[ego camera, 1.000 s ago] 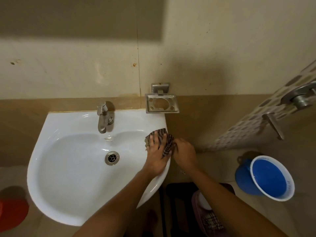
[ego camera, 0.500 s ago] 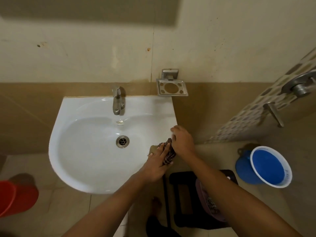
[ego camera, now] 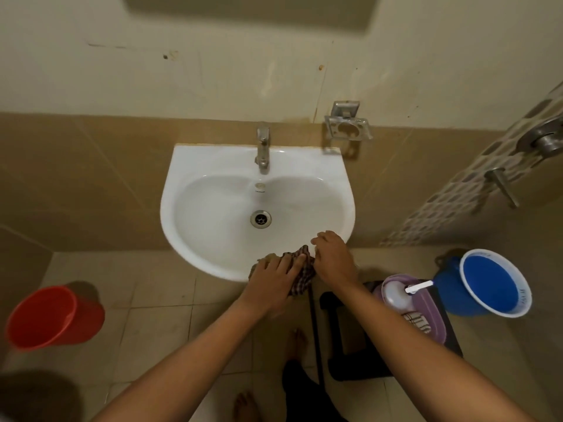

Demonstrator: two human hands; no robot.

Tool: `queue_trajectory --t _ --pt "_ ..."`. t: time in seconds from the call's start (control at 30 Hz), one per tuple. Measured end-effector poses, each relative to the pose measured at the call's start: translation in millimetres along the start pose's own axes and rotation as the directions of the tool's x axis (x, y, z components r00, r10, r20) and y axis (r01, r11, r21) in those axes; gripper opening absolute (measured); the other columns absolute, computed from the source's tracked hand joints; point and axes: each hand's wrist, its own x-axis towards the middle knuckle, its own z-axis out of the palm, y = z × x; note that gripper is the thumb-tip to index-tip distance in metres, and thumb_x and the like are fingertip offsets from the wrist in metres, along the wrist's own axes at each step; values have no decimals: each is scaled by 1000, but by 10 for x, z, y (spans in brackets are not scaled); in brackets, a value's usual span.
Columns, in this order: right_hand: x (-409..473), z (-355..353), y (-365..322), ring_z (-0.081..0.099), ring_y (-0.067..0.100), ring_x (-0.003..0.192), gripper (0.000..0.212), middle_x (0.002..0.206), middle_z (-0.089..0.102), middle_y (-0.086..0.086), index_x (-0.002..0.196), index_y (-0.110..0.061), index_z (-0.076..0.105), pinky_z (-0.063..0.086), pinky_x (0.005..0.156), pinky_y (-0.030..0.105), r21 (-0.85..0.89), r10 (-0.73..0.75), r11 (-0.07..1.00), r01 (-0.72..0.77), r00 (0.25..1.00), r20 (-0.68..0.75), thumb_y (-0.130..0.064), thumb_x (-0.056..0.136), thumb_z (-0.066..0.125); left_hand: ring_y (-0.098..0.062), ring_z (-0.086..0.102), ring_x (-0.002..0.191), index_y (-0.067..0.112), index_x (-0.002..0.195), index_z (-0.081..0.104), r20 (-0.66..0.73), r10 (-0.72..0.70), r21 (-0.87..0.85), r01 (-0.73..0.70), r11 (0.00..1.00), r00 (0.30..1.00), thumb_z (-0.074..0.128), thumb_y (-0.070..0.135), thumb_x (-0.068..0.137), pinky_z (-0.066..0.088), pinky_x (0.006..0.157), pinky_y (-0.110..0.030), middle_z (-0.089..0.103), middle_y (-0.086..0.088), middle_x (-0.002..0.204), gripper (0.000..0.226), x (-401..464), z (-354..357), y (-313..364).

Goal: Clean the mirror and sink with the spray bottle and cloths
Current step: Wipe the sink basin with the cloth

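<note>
The white sink point(ego camera: 213, 166) hangs on the tiled wall, tap point(ego camera: 262, 149) at the back and drain point(ego camera: 260, 219) in the middle. My left hand point(ego camera: 271, 278) presses a dark checked cloth point(ego camera: 300, 277) flat against the sink's front rim. Beside it, my right hand point(ego camera: 333, 257) rests on the front right rim and touches the cloth's edge. A white spray bottle point(ego camera: 399, 295) lies in a purple basin point(ego camera: 432, 318) on a black stool to my right, with another checked cloth point(ego camera: 417, 321) under it. The mirror's lower edge point(ego camera: 249, 10) shows at the top.
A red bucket point(ego camera: 54, 318) stands on the floor at the left, a blue bucket point(ego camera: 493, 284) at the right. A metal soap holder point(ego camera: 347, 127) is fixed to the wall right of the tap. A door handle point(ego camera: 545, 141) sits far right. My bare feet are below.
Both hands slid the cloth from the sink's right rim round to its front rim. My head drew back, so more floor, the stool and the spray bottle came into view.
</note>
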Motion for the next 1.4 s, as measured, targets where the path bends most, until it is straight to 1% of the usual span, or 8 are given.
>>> queue_trajectory --t 0.07,0.27,0.5,0.7,0.9,1.03,1.2,1.4 --pt "-95 58 -69 59 33 107 25 106 68 15 101 1 70 46 94 44 -55 -16 998 16 1000 1 3 82 54 -35 56 108 14 147 26 -62 11 59 -7 998 998 38 44 88 45 91 -47 55 -14 128 67 -132 50 -113" --pt "-269 165 -226 57 26 95 17 95 66 7 91 -8 68 45 88 40 -119 -83 989 83 997 8 -2 87 53 -29 57 102 17 129 48 -204 18 73 -3 997 979 47 41 85 41 95 -45 60 -5 117 51 -545 -5 -617" --pt "-273 251 -318 58 23 98 17 102 66 5 94 -10 68 46 92 38 -116 -177 977 180 983 39 -10 95 50 -21 49 117 24 125 50 -132 -26 6 27 1000 991 38 48 88 18 114 -39 56 5 119 46 -794 -183 -1223" --pt "-197 347 -417 58 21 94 42 97 64 1 94 -13 66 47 89 38 -46 -263 963 265 964 46 -31 99 29 -16 41 127 25 126 49 -146 -73 -83 61 995 987 41 45 94 9 120 -45 52 6 123 39 -831 -231 -1577" --pt "-22 320 -478 66 24 96 36 101 70 6 98 -9 71 54 84 38 -20 -298 954 299 953 50 -29 95 42 -18 38 133 26 127 49 -51 -126 -50 123 991 991 28 57 95 0 121 -43 53 1 130 49 -692 -343 -1961" --pt "91 370 -428 66 25 104 43 109 70 8 104 -8 71 53 88 37 -10 -288 957 290 955 76 -34 95 39 -17 23 143 24 141 42 75 -180 35 178 983 981 14 67 88 -10 120 -41 44 2 144 73 -504 -424 -2189" --pt "239 407 -399 70 27 93 38 101 72 10 96 -6 73 57 80 38 -40 -252 966 255 965 76 -32 91 46 -17 4 149 25 153 21 214 -232 191 192 963 949 -8 71 73 -14 119 -43 19 2 160 96 -205 -510 -2406" --pt "376 403 -381 70 28 91 18 100 73 10 96 -6 73 57 79 38 -96 -187 976 193 980 69 -19 84 74 -20 -3 150 23 154 5 282 -239 430 100 897 929 12 58 97 -9 119 -48 4 1 163 67 159 -571 -2532"
